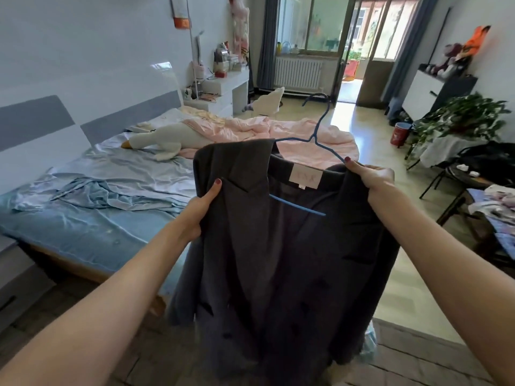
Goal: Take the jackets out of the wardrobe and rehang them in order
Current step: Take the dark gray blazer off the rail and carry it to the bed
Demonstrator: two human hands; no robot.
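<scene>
While held up in mid-air off the foot corner of the bed (pixel 83 232), dark jacket (pixel 278 260) half seated on blue hanger (pixel 317 135). Left hand (pixel 199 210) curled round lapel edge; right hand (pixel 373 175) pinching collar and hanger arm. Step in hand, seemingly: fitting hanger. Next: seat the right shoulder, then carry to wardrobe, out of view.

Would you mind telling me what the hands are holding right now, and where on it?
Both hold a dark grey jacket on a blue wire hanger: the left hand grips its left lapel edge, the right hand its right shoulder.
</scene>
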